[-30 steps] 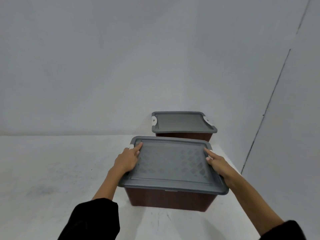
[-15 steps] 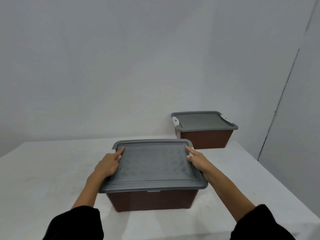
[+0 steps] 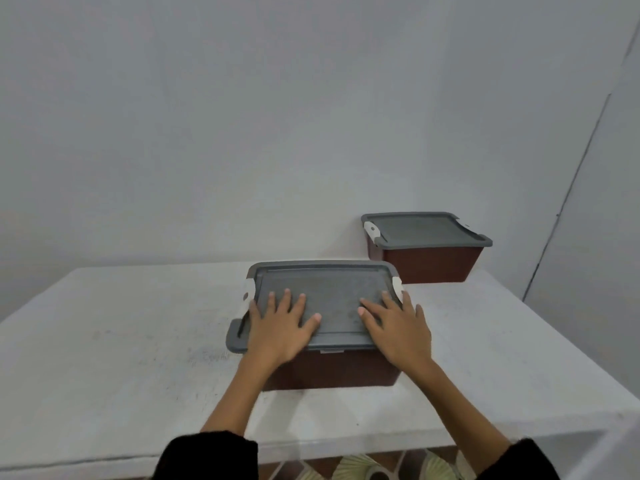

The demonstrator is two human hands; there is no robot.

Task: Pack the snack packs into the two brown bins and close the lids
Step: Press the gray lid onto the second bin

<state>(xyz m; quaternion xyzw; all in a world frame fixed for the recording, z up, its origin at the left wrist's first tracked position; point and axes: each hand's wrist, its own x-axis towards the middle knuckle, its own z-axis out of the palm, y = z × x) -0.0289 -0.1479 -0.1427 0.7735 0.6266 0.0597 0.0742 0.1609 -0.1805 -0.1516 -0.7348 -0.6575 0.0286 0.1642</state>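
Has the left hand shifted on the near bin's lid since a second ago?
Yes. The left hand moved inward from the left edge of the lid and lies flat on top.

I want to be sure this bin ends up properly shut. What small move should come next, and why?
Probably slide both hands outward and press the left latch and right latch down. The left hand and right hand lie flat on the grey lid of the near bin. The lid sits level, but whether the latches are clipped is unclear.
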